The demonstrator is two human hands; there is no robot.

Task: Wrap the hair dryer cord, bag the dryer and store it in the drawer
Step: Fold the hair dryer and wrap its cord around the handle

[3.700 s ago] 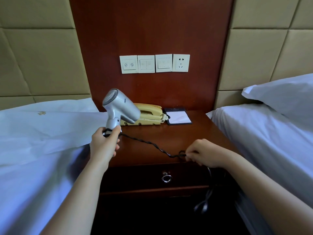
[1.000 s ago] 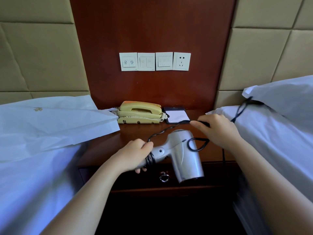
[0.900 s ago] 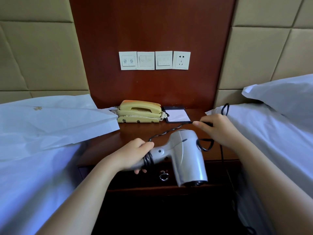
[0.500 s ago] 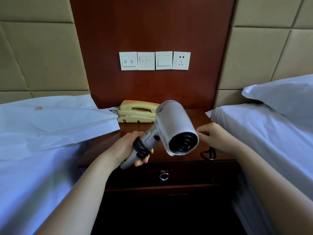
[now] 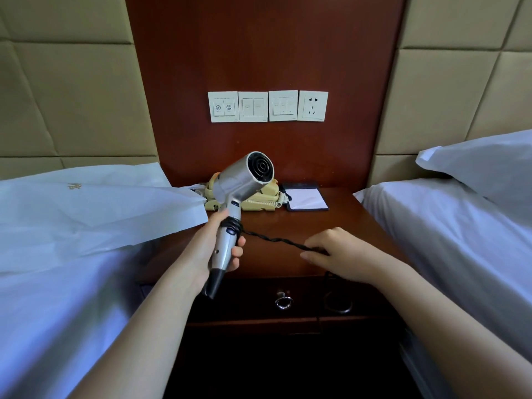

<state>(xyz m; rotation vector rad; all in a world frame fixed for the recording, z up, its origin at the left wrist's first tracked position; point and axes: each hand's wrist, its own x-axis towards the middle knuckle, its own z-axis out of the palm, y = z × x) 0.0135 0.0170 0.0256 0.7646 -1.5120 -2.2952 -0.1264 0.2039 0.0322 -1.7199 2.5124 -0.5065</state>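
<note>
Item: silver plastic hair dryer (image 5: pixel 244 182), handle gripped by left hand (image 5: pixel 218 246) | twisted black cord (image 5: pixel 273 240) pinched by right hand (image 5: pixel 339 251), strung between hands | risk: slack unwinds handle coils.

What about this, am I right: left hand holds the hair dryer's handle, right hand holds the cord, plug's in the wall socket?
No: the head view shows the wall socket empty. The left hand does hold the hair dryer handle, the right hand the cord.
</note>
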